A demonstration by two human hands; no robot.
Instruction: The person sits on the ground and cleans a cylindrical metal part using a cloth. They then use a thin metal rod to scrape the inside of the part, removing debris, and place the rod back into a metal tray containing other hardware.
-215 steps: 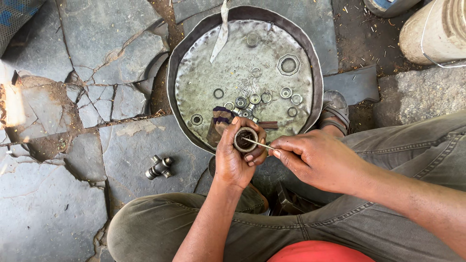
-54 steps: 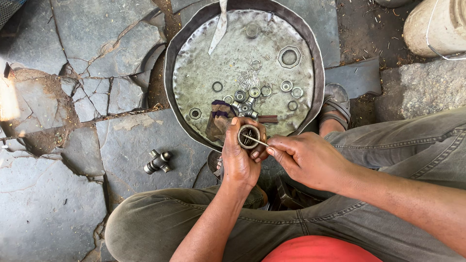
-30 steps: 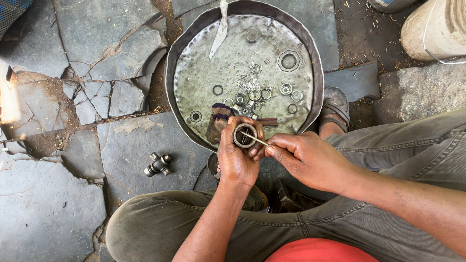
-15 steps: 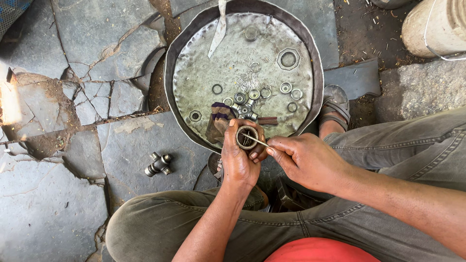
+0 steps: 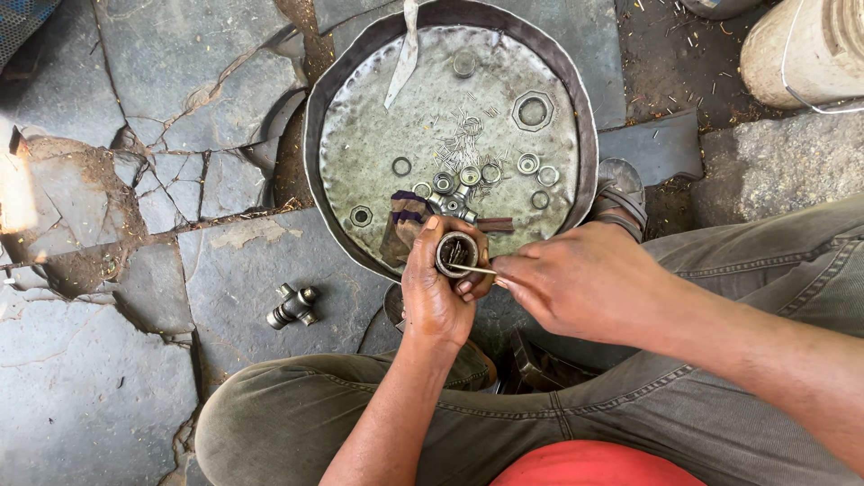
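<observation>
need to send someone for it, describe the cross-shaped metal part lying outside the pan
Start at the big round metal pan on the cracked stone floor. Just below its left edge, alone on a slab, lies the cross-shaped part: the only dark piece with stubby arms, unlike the rings inside the pan.

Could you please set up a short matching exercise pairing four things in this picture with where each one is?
Things:
1. metal cup
2. thin rod
3. cross-shaped metal part
4. large hexagonal nut

Places:
A. on the stone floor, left of the pan
B. in the pan, toward its upper right
C. held in the left hand
D. pinched in the right hand, tip at the cup's mouth

Pairs: 1-C, 2-D, 3-A, 4-B
</observation>
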